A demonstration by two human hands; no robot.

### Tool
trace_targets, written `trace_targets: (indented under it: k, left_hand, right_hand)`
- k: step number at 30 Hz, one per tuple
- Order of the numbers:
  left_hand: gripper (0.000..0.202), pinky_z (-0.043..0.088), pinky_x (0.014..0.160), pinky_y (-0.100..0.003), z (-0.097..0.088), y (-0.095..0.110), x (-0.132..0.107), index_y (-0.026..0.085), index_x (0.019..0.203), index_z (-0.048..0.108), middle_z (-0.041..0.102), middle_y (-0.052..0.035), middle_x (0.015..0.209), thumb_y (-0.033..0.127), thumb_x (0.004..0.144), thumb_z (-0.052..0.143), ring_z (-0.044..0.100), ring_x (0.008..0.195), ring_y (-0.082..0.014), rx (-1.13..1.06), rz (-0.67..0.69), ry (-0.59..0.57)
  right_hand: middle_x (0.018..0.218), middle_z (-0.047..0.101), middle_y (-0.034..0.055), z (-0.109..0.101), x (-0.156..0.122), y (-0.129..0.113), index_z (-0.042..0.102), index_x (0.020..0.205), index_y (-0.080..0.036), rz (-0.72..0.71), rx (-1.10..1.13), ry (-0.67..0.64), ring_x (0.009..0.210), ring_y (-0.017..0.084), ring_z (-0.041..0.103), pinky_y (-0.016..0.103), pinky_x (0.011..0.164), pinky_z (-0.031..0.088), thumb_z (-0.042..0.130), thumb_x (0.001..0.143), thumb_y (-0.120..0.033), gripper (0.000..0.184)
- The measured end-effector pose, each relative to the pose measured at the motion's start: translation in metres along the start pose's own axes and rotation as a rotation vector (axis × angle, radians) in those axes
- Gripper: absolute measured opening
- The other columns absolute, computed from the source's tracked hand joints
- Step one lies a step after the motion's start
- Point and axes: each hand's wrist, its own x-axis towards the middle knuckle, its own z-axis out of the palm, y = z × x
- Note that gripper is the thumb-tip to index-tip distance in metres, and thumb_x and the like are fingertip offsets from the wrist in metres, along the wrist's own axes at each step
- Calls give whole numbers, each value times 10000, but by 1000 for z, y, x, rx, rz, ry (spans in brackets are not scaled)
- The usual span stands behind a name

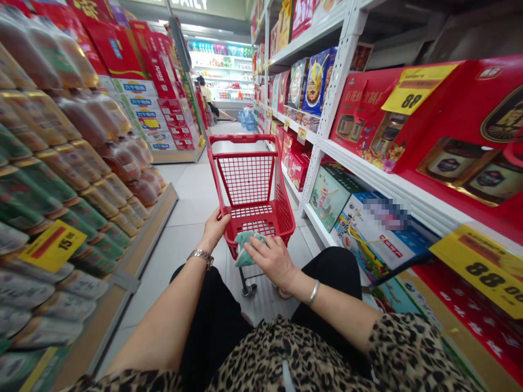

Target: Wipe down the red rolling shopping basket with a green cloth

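Along a supermarket aisle, hands apart: left hand (213, 228) grips the rim of a red wire shopping trolley (249, 179), apparently steering; right hand (272, 260) presses a crumpled teal cloth (249, 247) against it, seemingly to keep it from slipping.

Gap above red cart (250, 179) — white shelving (322, 130) rt, wooden display ledge (134, 256) lft, block sideways passage.

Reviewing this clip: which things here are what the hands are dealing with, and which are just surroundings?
In hand:
left hand, on the red shopping trolley
right hand, on a crumpled teal item

Surroundings:
red gift boxes
white shelving
bagged goods
yellow price tag
distant person
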Motion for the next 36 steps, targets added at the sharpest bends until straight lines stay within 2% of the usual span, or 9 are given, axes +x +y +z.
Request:
trace_targets:
  k: [5,10,16,20,23,26,29,34,36]
  left_hand:
    - [553,594,915,-337,-4,1,-1,190,1279,685,770,-51,1202,272,736,621,721,1038,-225,11,-30,-32]
    - [532,595,899,-313,-3,2,2,197,1255,692,771,-43,1192,274,733,624,716,1051,-218,-2,-33,-44]
    - [481,598,885,-309,-1,3,4,197,1185,716,781,-41,1145,270,718,624,719,1021,-215,-16,-20,-43]
    - [478,601,871,-309,-1,3,7,197,1149,726,785,-41,1125,268,686,636,719,1020,-223,-24,-20,-57]
    - [511,603,854,-314,-3,1,10,198,1160,727,791,-36,1097,271,660,646,718,998,-228,-26,-24,-69]
    - [571,596,872,-319,-8,0,15,197,1213,713,792,-30,1097,280,652,641,714,1006,-231,-34,-27,-87]
    - [604,582,918,-337,-16,0,24,196,1270,687,783,-40,1152,287,676,620,712,1037,-238,6,-33,-97]
    - [576,514,1040,-422,-32,-4,25,177,1238,688,764,-135,1192,367,696,725,697,1131,-320,361,-42,161]
    - [549,528,1015,-433,-35,-11,15,213,1210,694,784,-112,1114,395,695,746,714,1080,-325,435,-22,163]
  right_hand:
    - [1335,714,68,5,-11,13,646,1342,-261,70,0,-27,944,219,557,380,750,361,504,1039,-158,350]
    - [1351,706,65,-14,-26,50,677,1324,-257,251,-13,-129,924,228,543,386,752,344,519,981,-93,411]
    - [1370,693,61,-37,-23,87,685,1327,-260,461,-35,-282,971,251,567,391,779,367,512,905,-41,506]
    - [1361,694,55,-40,-18,104,695,1299,-272,458,81,-333,1018,262,583,393,827,411,528,863,-47,519]
    - [1299,718,70,-35,-15,111,703,1254,-238,406,255,-312,1042,253,606,393,892,445,544,818,-36,506]
    - [1194,742,83,-26,-13,106,711,1184,-203,373,398,-253,1058,237,628,382,925,463,539,775,-8,484]
    - [1149,738,95,-18,-9,90,710,1155,-195,347,423,-201,1050,238,633,381,917,471,553,762,-5,464]
    - [1177,722,97,-12,-4,56,696,1217,-197,335,341,-179,969,239,603,374,863,479,532,786,7,504]
    - [1203,717,96,-11,-3,48,685,1252,-196,327,334,-175,974,240,588,373,868,479,527,798,12,524]
